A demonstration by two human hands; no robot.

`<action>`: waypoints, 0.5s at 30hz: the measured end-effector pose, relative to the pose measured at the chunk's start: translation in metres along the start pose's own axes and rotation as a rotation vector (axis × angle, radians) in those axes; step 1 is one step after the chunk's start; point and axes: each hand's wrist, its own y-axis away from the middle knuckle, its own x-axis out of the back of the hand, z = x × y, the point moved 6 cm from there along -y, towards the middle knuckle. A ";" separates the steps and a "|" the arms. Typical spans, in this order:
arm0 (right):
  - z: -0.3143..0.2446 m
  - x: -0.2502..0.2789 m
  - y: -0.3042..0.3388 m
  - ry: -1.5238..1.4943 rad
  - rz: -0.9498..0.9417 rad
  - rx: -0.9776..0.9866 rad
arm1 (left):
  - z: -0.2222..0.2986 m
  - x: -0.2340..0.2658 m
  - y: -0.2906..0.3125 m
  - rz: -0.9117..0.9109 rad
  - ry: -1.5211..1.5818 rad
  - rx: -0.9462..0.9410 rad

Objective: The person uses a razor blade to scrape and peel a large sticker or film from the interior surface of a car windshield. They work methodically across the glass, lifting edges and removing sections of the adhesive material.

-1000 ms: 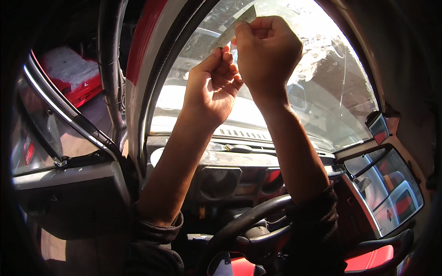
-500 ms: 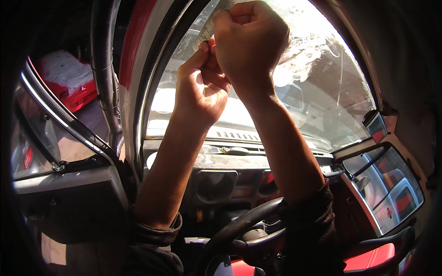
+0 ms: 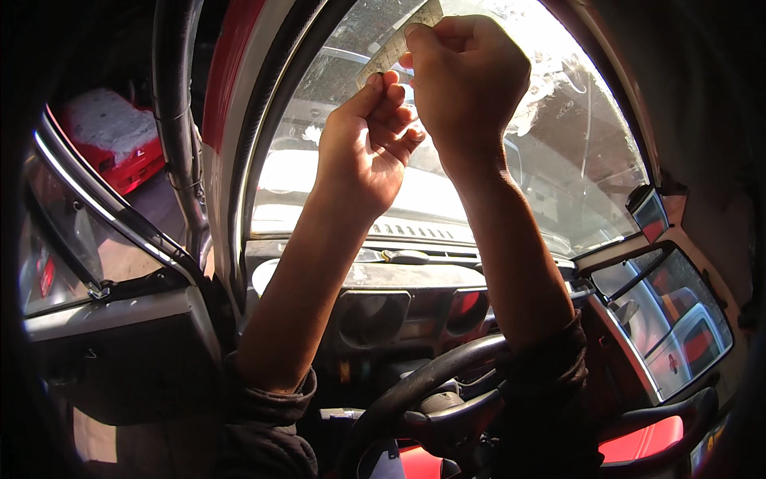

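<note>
In front of the windshield [image 3: 590, 180], both raised hands are on a flat, pale strip [image 3: 392, 54] with faint markings; its exact kind I cannot make out. My left hand [image 3: 359, 156] pinches the strip's lower end between thumb and index finger, the other fingers loosely curled. Just up and to the right, my right hand [image 3: 472, 84] is closed, its thumb pressed on the strip's right edge. Whether the strip touches the glass I cannot tell. A whitish smear [image 3: 550, 88] spreads over the glass behind the right hand.
Below my forearms are a black steering wheel [image 3: 435, 375] and a dusty dashboard [image 3: 415, 275]. A tool with a yellow-and-black handle [image 3: 405, 257] lies on the dashboard top. Left stands an open door [image 3: 120, 319]; beyond it is a red car [image 3: 120, 148]. A mirror [image 3: 650, 215] hangs at the right.
Both hands have shifted right and slightly down with the strip, which shows more of its length now. My left hand's lower fingers have spread a little, and the hands are slightly farther apart.
</note>
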 end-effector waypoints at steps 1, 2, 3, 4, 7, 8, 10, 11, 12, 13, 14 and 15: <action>-0.002 0.000 0.001 -0.005 0.005 0.004 | 0.001 -0.001 0.001 -0.010 0.019 0.008; -0.005 0.000 0.001 -0.008 0.012 0.008 | 0.004 -0.006 0.001 -0.077 0.000 -0.037; -0.006 -0.002 0.000 0.089 0.020 0.007 | 0.008 -0.007 0.002 -0.078 -0.019 -0.074; -0.008 -0.006 -0.001 0.113 -0.009 0.019 | 0.009 -0.009 0.002 -0.100 0.009 -0.077; -0.008 -0.013 -0.005 0.152 -0.012 0.115 | 0.011 -0.012 -0.002 -0.075 0.012 -0.107; -0.004 -0.008 -0.006 0.167 0.008 0.153 | 0.010 -0.010 -0.002 -0.032 0.008 -0.125; 0.001 0.006 -0.004 0.172 0.048 0.290 | -0.001 -0.013 -0.002 -0.071 0.045 -0.056; 0.017 0.012 -0.006 0.128 0.008 0.152 | -0.014 -0.011 -0.001 -0.040 0.031 0.005; 0.027 0.021 -0.003 0.129 -0.051 0.107 | -0.026 -0.007 0.004 -0.019 -0.007 0.109; 0.040 0.031 -0.002 0.126 -0.099 0.022 | -0.038 -0.002 0.009 0.000 -0.067 0.188; 0.048 0.040 0.001 0.108 -0.141 -0.023 | -0.049 0.006 0.015 0.064 -0.141 0.285; 0.052 0.051 0.003 0.081 -0.156 -0.001 | -0.056 0.007 0.021 -0.006 -0.244 0.309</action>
